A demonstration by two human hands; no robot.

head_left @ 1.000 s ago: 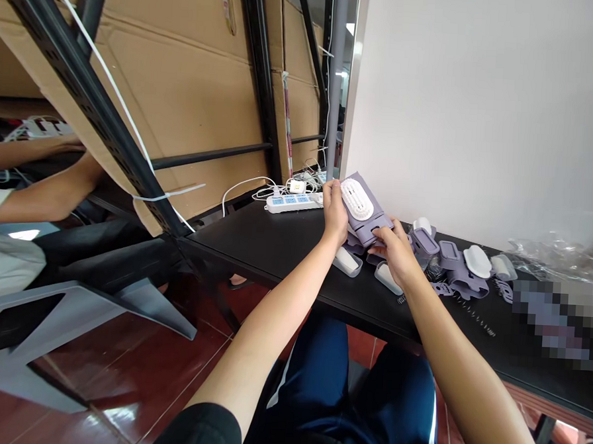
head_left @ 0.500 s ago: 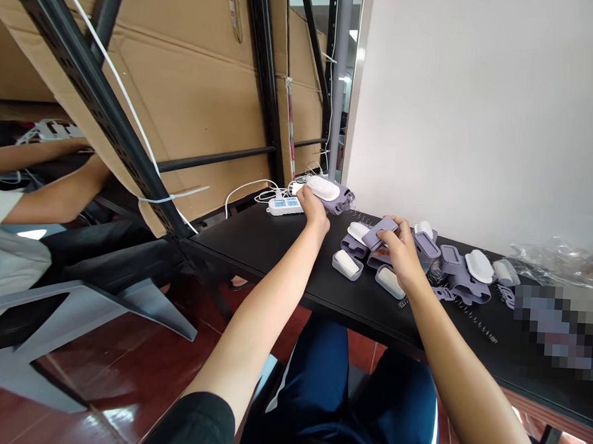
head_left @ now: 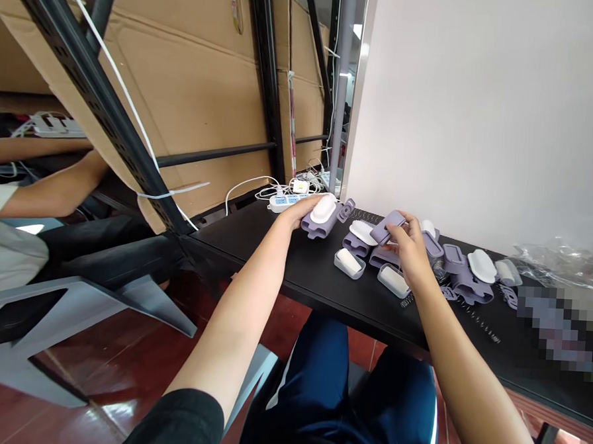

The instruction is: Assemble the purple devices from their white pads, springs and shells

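My left hand [head_left: 300, 211] is closed round the left side of a purple casing [head_left: 318, 228] with a white oval pad [head_left: 324, 209] on top, at the left of the parts. A small purple piece [head_left: 347, 210] lies against its right side. My right hand [head_left: 410, 244] pinches a purple rectangular cover [head_left: 387, 227], tilted above the parts. Under and beside it are another purple casing with a white pad [head_left: 363, 233] and two clear trays with white blocks, a left one [head_left: 349, 264] and a right one [head_left: 393, 281].
Further right on the black table [head_left: 246, 236] lie more purple casings [head_left: 472, 284], springs [head_left: 482, 324] and clear plastic wrap [head_left: 553, 262]. A power strip [head_left: 285, 201] with white cables sits behind my left hand. Another person's arm [head_left: 54, 193] shows at far left.
My left hand has brought the casing down and slightly left, and turned it so its open end faces forward. The cover in my right hand has tilted and shifted slightly right.
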